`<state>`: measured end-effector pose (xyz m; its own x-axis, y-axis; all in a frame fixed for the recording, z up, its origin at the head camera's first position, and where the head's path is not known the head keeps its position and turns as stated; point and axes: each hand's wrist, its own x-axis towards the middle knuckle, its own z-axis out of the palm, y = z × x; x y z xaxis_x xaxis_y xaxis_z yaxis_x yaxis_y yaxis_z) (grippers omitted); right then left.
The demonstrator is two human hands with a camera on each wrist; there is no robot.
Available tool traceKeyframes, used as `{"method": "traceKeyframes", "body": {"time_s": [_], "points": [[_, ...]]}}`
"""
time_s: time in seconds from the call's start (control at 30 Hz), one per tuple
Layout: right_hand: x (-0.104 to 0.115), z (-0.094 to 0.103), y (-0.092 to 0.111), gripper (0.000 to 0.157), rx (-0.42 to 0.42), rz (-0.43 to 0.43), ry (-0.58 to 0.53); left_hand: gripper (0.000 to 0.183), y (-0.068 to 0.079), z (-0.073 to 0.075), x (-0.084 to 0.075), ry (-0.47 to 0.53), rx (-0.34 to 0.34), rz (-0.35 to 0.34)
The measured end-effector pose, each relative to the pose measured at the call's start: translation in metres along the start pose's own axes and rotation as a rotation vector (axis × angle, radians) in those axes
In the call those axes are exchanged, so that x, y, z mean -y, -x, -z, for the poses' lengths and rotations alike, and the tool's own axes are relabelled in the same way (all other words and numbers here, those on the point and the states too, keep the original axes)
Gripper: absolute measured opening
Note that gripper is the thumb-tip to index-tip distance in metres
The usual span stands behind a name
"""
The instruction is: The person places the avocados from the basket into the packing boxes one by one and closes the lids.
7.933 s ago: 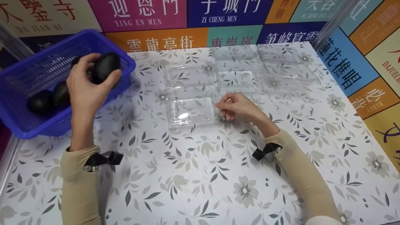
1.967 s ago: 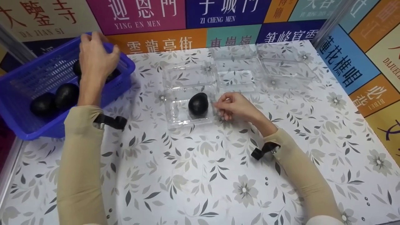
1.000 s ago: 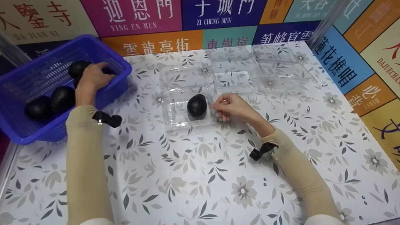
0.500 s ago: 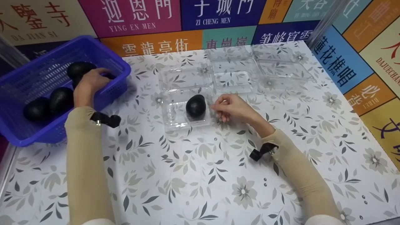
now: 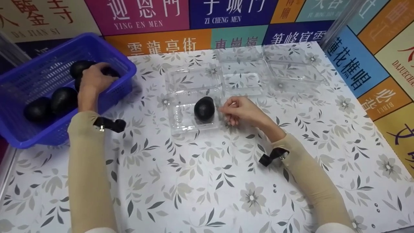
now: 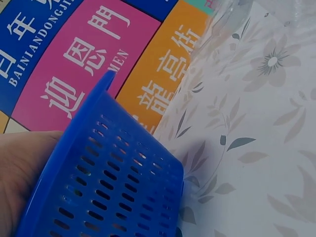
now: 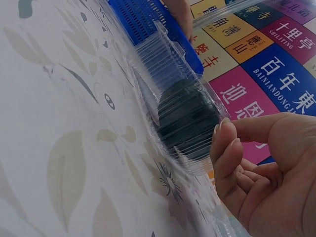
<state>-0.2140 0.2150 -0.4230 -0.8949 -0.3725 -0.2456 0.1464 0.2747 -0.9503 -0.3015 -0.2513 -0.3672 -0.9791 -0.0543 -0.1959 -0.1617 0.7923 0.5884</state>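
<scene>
My left hand (image 5: pixel 95 81) reaches into the blue plastic basket (image 5: pixel 127 69), its fingers and thumb around a dark avocado (image 5: pixel 109 70) near the right end. Most of that fruit is hidden by the hand. In the left wrist view the basket wall (image 6: pixel 113 173) covers the fingers. My right hand (image 5: pixel 241 110) pinches the right edge of an unlidded clear plastic clamshell box (image 5: pixel 181 124) between thumb and forefinger. One black avocado (image 5: pixel 204 108) lies in the right half of that box; the right wrist view shows the avocado (image 7: pixel 187 118) through the ribbed wall.
More dark avocados (image 5: pixel 38 109) lie in the basket. Behind the front box stand two further clear boxes, one in the middle (image 5: pixel 244 81) and another at the right (image 5: pixel 297 71). Printed panels (image 5: pixel 155 26) rise along the table's back and right edges.
An avocado from the left hand now lies in the clear box. The left hand went back to the basket, from its far rim down among the fruit. The right hand stays at the box edge.
</scene>
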Motion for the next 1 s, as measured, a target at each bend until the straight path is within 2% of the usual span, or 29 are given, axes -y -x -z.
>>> {"method": "traceKeyframes", "body": {"time_s": [0.3,0.47,0.6,0.83,1.0], "points": [[0.0,0.0,-0.001,0.025,0.003,0.007,0.009,0.072,0.006,-0.004,-0.001,0.086,-0.216,-0.024],[0.0,0.0,-0.001,0.025,0.005,0.008,0.0,0.07,0.011,-0.009,-0.008,0.173,-0.334,-0.045],[-0.002,0.001,-0.001,0.023,0.005,0.018,-0.005,0.07,0.018,-0.015,-0.017,0.225,-0.393,-0.081],[-0.002,0.0,-0.001,0.023,-0.002,0.015,-0.014,0.065,0.033,-0.022,-0.04,0.254,-0.496,-0.237],[-0.002,-0.001,-0.001,0.023,-0.003,0.01,-0.019,0.063,0.045,-0.029,-0.054,0.273,-0.526,-0.346]]}}
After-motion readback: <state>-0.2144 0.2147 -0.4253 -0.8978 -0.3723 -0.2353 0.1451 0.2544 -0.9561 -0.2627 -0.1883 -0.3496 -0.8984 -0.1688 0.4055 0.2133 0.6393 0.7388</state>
